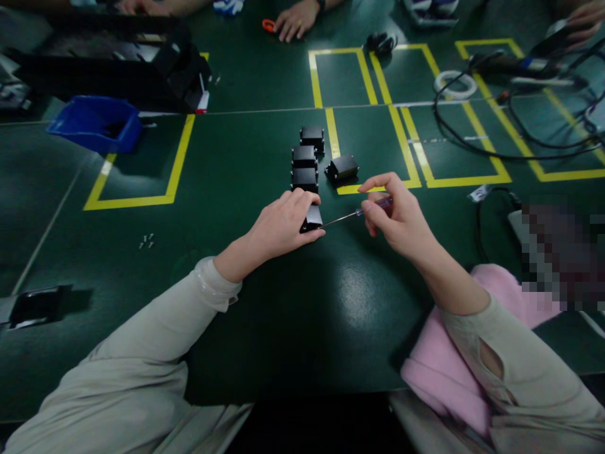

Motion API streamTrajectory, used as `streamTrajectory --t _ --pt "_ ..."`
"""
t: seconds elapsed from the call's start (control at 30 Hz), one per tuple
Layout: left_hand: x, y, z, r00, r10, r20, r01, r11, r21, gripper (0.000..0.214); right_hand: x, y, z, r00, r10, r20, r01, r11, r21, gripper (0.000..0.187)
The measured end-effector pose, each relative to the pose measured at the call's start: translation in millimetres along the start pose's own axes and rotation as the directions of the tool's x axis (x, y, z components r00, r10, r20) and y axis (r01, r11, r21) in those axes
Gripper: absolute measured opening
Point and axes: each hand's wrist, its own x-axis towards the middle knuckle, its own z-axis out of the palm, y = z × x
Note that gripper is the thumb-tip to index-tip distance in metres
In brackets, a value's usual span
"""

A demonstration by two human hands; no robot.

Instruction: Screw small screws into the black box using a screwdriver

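Observation:
My left hand (282, 225) is closed over a small black box (312, 219) that rests on the dark green table (293, 315). My right hand (396, 214) pinches a small screwdriver (363, 212) with a purple handle, and its thin metal tip points left into the side of that box. Just beyond my left hand, three more black boxes (305, 157) stand in a column. A further black box (341, 168) lies tilted to their right on a yellow line.
A blue bin (94, 123) and a black fixture (155, 63) sit at the far left. Tiny screws (147, 241) lie at the left. Black cables (496, 135) and a white tape roll (455, 84) lie far right. Another person's hand (295, 20) rests at the far edge. Pink cloth (454, 372) covers my lap.

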Motion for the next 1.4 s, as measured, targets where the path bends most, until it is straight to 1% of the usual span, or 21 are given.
streamTrajectory --t 0.1,0.2,0.27,0.37,0.47,0.63,0.83,1.03,1.13,1.27,1.4 --pt "0.3 0.2 -0.2 1.0 0.001 -0.003 -0.001 1.0 0.002 0.053 -0.1 0.7 0.5 1.0 0.008 -0.013 -0.008 1.0 -0.001 0.02" --pt "0.0 0.2 -1.4 1.0 -0.005 0.006 0.005 1.0 -0.003 0.052 -0.1 1.7 0.9 0.999 0.037 -0.015 -0.037 0.999 0.012 0.026" --pt "-0.4 0.1 -2.2 1.0 -0.007 0.007 0.007 1.0 -0.004 0.052 -0.2 1.6 1.2 0.999 0.042 -0.014 -0.042 0.999 0.017 0.025" --pt "-0.9 -0.1 -2.5 1.0 -0.006 0.003 0.006 1.0 -0.003 0.052 -0.3 0.6 1.9 1.0 0.017 -0.015 -0.016 0.999 0.031 0.016" --pt "-0.8 -0.1 -2.0 1.0 -0.009 0.009 0.009 1.0 -0.004 0.052 0.1 0.1 2.4 1.0 0.006 -0.022 -0.005 0.999 0.039 0.013" --pt "-0.3 0.5 -1.6 1.0 -0.003 0.013 0.003 1.0 -0.012 0.051 0.6 -0.1 1.1 0.998 0.063 0.0 -0.063 0.997 0.034 0.018" --pt "-0.5 -0.5 -1.2 1.0 -0.002 0.007 0.002 1.0 -0.018 0.051 -0.4 -0.9 0.8 1.0 0.028 0.006 -0.029 0.998 0.047 0.015" --pt "-0.7 -1.1 -0.5 1.0 -0.01 0.011 0.01 1.0 -0.018 0.053 0.6 0.5 0.5 0.998 0.067 0.01 -0.068 0.997 0.033 0.021" --pt "-0.7 -1.4 -0.6 1.0 -0.002 0.011 0.002 1.0 -0.016 0.053 0.7 0.7 0.3 0.999 0.048 0.011 -0.049 0.998 0.051 0.018" --pt "-0.4 -0.9 -2.3 1.0 -0.002 0.017 0.003 1.0 -0.016 0.052 0.4 1.3 0.2 0.999 0.038 0.012 -0.039 0.997 0.065 0.02" --pt "-0.2 0.0 -3.8 1.0 0.001 0.026 0.0 1.0 -0.025 0.052 0.3 1.7 0.0 0.997 0.072 0.005 -0.072 0.997 0.021 0.025"
